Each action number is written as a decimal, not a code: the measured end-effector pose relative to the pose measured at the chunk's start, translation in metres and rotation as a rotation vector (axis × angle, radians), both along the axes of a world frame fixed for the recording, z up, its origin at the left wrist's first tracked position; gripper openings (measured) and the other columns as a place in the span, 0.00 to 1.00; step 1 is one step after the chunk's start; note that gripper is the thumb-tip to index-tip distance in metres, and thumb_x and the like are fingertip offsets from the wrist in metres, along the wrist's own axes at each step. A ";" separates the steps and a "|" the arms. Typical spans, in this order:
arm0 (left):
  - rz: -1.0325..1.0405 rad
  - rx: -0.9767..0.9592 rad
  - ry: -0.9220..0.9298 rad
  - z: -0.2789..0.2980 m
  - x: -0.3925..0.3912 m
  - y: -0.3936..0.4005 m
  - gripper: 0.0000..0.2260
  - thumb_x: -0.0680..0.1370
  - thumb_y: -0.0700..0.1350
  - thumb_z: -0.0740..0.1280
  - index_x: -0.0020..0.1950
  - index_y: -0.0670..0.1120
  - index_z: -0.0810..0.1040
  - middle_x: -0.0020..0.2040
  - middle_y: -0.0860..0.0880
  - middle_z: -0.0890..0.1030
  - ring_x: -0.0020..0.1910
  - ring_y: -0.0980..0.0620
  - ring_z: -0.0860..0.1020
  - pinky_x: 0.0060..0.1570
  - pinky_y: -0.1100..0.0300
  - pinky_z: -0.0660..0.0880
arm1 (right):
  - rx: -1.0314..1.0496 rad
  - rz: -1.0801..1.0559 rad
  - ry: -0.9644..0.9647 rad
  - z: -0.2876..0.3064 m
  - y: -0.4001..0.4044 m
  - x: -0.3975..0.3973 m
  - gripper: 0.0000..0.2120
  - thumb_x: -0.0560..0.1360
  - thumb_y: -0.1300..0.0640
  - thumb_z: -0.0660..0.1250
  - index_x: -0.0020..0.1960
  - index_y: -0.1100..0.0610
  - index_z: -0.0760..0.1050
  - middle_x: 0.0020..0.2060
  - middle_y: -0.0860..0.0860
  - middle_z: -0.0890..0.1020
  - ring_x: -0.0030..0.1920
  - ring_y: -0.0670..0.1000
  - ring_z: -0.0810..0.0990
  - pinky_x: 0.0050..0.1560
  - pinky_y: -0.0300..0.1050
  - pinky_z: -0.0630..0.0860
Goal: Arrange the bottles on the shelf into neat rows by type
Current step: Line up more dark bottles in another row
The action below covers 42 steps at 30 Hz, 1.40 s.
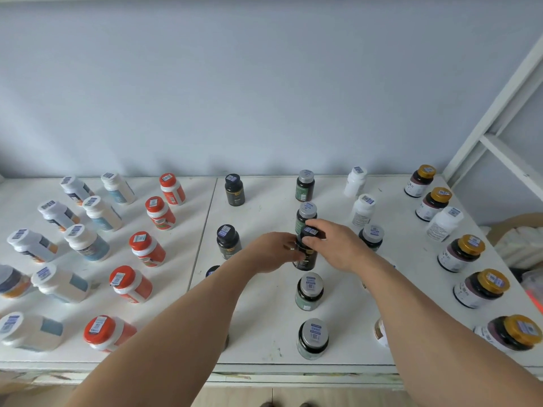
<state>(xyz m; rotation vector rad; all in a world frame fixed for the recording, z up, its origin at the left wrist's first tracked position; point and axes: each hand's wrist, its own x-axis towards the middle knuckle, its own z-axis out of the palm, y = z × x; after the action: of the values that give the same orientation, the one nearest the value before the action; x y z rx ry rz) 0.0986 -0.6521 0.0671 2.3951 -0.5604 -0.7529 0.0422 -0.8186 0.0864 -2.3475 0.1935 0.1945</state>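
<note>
both hands meet on one black bottle (306,251) near the middle of the white shelf (264,333): the left hand (274,252) curls its fingers around the dark, glossy body, while the right hand (333,243) grips the black cap from above and the side. the bottle stands upright in the column of grey-capped green bottles (309,292), just in front of one of them. every bottle is a squat plastic cylinder with a round cap bearing a small blue-and-white barcode sticker; the print is too small to read. orange bottles (147,249) with red caps run in a column on the left, beside white ones with blue labels (87,242). gold-capped dark bottles (461,253) line the right edge. the shelf top is matt, scuffed white board with a seam down the centre, backed by a plain pale blue wall (264,83) and a white frame (499,118).
</note>
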 end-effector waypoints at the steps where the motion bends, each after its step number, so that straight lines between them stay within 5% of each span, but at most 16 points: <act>1: 0.002 -0.024 0.022 0.002 0.002 0.000 0.16 0.77 0.53 0.67 0.64 0.53 0.78 0.57 0.52 0.82 0.56 0.51 0.78 0.55 0.56 0.75 | -0.005 0.002 0.000 0.003 0.000 0.001 0.19 0.77 0.48 0.65 0.67 0.48 0.72 0.59 0.50 0.79 0.55 0.50 0.76 0.52 0.41 0.69; 13: 0.036 -0.163 0.241 0.016 0.016 0.002 0.15 0.77 0.53 0.68 0.64 0.55 0.78 0.57 0.51 0.82 0.58 0.49 0.79 0.54 0.56 0.72 | -0.029 -0.063 -0.023 0.009 -0.001 0.014 0.15 0.76 0.44 0.62 0.61 0.46 0.75 0.54 0.49 0.81 0.49 0.48 0.77 0.45 0.40 0.69; 20: 0.021 -0.179 0.256 0.017 0.020 0.001 0.15 0.77 0.53 0.68 0.64 0.53 0.78 0.58 0.49 0.81 0.59 0.47 0.78 0.52 0.58 0.72 | -0.019 -0.058 -0.032 0.010 -0.005 0.016 0.15 0.76 0.45 0.63 0.61 0.46 0.76 0.54 0.47 0.81 0.52 0.48 0.77 0.49 0.41 0.70; 24: -0.086 -0.041 0.053 0.025 0.023 -0.001 0.16 0.78 0.54 0.67 0.64 0.52 0.78 0.59 0.51 0.80 0.60 0.49 0.76 0.56 0.56 0.73 | 0.014 -0.038 -0.039 0.014 -0.006 0.019 0.16 0.76 0.45 0.64 0.63 0.45 0.74 0.55 0.46 0.80 0.54 0.48 0.77 0.54 0.42 0.72; 28: -0.247 0.321 -0.343 0.036 0.029 0.004 0.20 0.79 0.58 0.62 0.69 0.53 0.72 0.65 0.53 0.77 0.64 0.49 0.74 0.58 0.55 0.71 | 0.045 -0.014 -0.060 0.015 -0.004 0.027 0.18 0.75 0.47 0.66 0.65 0.44 0.72 0.58 0.48 0.79 0.56 0.49 0.77 0.55 0.43 0.73; 32: -0.288 0.476 -0.608 0.042 0.041 0.017 0.17 0.81 0.56 0.58 0.66 0.52 0.73 0.62 0.51 0.78 0.59 0.48 0.77 0.51 0.53 0.73 | 0.082 0.017 -0.072 0.016 0.004 0.040 0.22 0.75 0.48 0.67 0.69 0.45 0.70 0.62 0.49 0.77 0.57 0.49 0.76 0.56 0.45 0.74; 42: -0.187 0.526 -0.686 0.042 0.079 0.076 0.16 0.80 0.56 0.58 0.62 0.50 0.75 0.60 0.51 0.79 0.54 0.45 0.78 0.49 0.52 0.75 | 0.083 0.066 -0.098 0.013 0.046 0.088 0.23 0.75 0.49 0.67 0.69 0.43 0.69 0.63 0.43 0.76 0.57 0.45 0.75 0.54 0.38 0.69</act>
<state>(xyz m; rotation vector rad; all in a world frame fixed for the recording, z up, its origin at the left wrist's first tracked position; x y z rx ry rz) 0.1781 -0.5765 0.1090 3.1333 -0.9586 -0.1175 0.1298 -0.7722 0.0997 -2.2762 0.0592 0.1171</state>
